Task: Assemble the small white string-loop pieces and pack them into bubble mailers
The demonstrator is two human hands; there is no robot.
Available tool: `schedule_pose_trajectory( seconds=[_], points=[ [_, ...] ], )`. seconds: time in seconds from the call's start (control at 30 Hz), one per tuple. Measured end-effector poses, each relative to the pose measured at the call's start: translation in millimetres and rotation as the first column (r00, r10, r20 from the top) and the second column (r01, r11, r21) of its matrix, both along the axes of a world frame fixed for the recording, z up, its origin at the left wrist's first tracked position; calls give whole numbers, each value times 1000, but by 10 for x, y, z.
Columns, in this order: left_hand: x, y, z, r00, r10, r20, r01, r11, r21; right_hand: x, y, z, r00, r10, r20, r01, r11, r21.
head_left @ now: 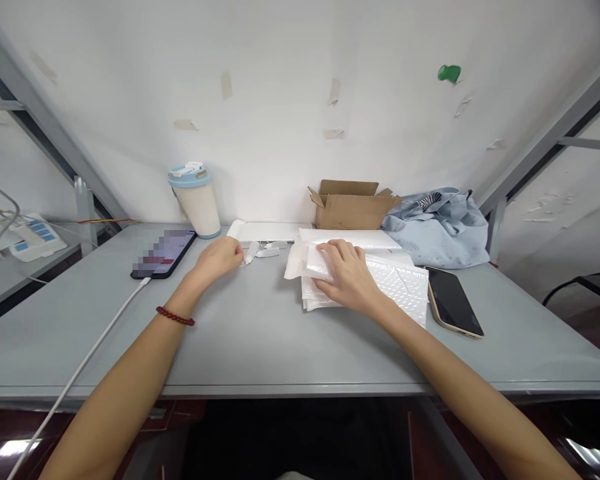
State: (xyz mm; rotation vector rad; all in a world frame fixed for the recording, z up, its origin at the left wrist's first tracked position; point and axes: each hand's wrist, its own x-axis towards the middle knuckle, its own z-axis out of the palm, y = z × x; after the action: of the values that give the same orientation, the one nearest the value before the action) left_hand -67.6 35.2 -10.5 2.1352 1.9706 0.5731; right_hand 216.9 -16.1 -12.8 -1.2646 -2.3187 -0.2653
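Note:
My right hand (347, 277) grips the edge of a white bubble mailer (317, 263), its fingers on top and thumb towards me. Several more white bubble mailers (403, 283) lie in a loose pile under and behind it. My left hand (220, 259) is closed, fingertips pinched beside a few small white strips (267, 253) on the table. What the left fingers hold, if anything, is too small to make out. Behind the strips, a flat white packet (265, 231) lies along the wall.
On the left are a phone (165, 255) with a white cable (90, 357) and a lidded cup (197, 203). An open cardboard box (353, 210) and light blue cloth (440, 230) stand at the back right. Another phone (454, 301) lies right of the mailers on the grey table (260, 347).

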Motion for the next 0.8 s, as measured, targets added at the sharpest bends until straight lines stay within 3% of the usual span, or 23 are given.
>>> schedule_pose_trajectory(
  seconds=[0.13, 0.2, 0.27, 0.3, 0.37, 0.4, 0.5, 0.67, 0.73, 0.8],
  points=[
    [66, -49, 83, 996, -11, 90, 7, 999, 44, -4, 0, -3, 1000, -10, 15, 10, 1000, -13],
    [174, -102, 130, 975, -61, 213, 60, 998, 13, -1, 3, -5, 1000, -6, 14, 6, 1000, -12],
    [337, -185, 172, 897, -127, 423, 192, 975, -113, 5, 3, -3, 1000, 14, 11, -14, 1000, -3],
    [429, -235, 183, 828, -161, 537, 300, 936, -182, 7, 0, 1, 999, 34, 11, -34, 999, 1],
    [609, -332, 178, 727, -215, 652, 465, 853, -237, 9, -12, 14, 995, 96, 29, -96, 995, 7],
    [684, -372, 161, 704, -215, 677, 485, 842, -237, 8, -23, 23, 990, 131, 49, -132, 991, 11],
    [808, -431, 90, 656, -173, 734, 474, 852, -222, -9, -63, 45, 972, 192, 134, -205, 975, 85],
    [779, -424, 74, 474, -24, 880, 368, 914, -173, -38, -105, 38, 972, 86, 220, -160, 926, 341],
    [771, -435, 99, 399, 3, 917, 360, 919, -159, -37, -101, 22, 975, 59, 212, -141, 907, 396],
    [782, -457, 118, 370, -10, 929, 365, 921, -136, -33, -91, 6, 978, 58, 201, -139, 897, 419]
  ],
)
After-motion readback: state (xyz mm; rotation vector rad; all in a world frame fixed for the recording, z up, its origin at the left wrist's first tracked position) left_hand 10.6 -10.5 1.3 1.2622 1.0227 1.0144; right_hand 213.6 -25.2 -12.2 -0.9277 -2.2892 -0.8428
